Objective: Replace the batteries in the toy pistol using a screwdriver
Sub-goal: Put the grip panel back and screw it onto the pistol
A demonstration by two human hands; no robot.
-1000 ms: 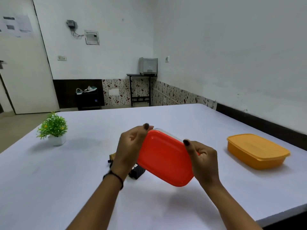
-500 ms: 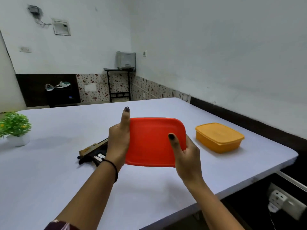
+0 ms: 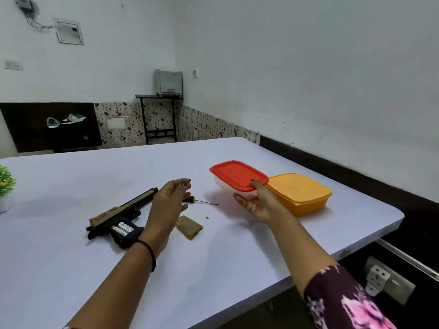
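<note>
Maroon cloth with pink flowers forms the sleeve (image 3: 344,302) on the right arm, at the near right corner of the pale lilac counter (image 3: 59,269). A thin black band (image 3: 152,255) circles the left wrist.

Toward the near left side the black and tan plastic toy pistol (image 3: 114,217) lies on its side, barrel pointing to the far edge. Its grip compartment is uncovered, with two silver batteries (image 3: 123,227) inside. Just right of the left forearm lies the olive-tan plastic battery cover (image 3: 189,227), and a little past it a tiny dark screw (image 3: 207,217).

The left hand (image 3: 171,198) hovers over the middle of the counter, fingers loosely curled and holding nothing. Behind it the slim black-handled screwdriver (image 3: 206,202) lies flat, its handle partly hidden by that hand and its tip toward the right edge.

The right hand (image 3: 256,203) is palm up, fingers straight and spread, gripping nothing. Only its thumb tip touches the near corner of the red-lidded clear plastic box (image 3: 237,175). That box sits just beside the orange lidded plastic box (image 3: 299,193) near the right edge; whether they touch is unclear.

A small green plant (image 3: 4,181) in a white pot stands at the left edge.
</note>
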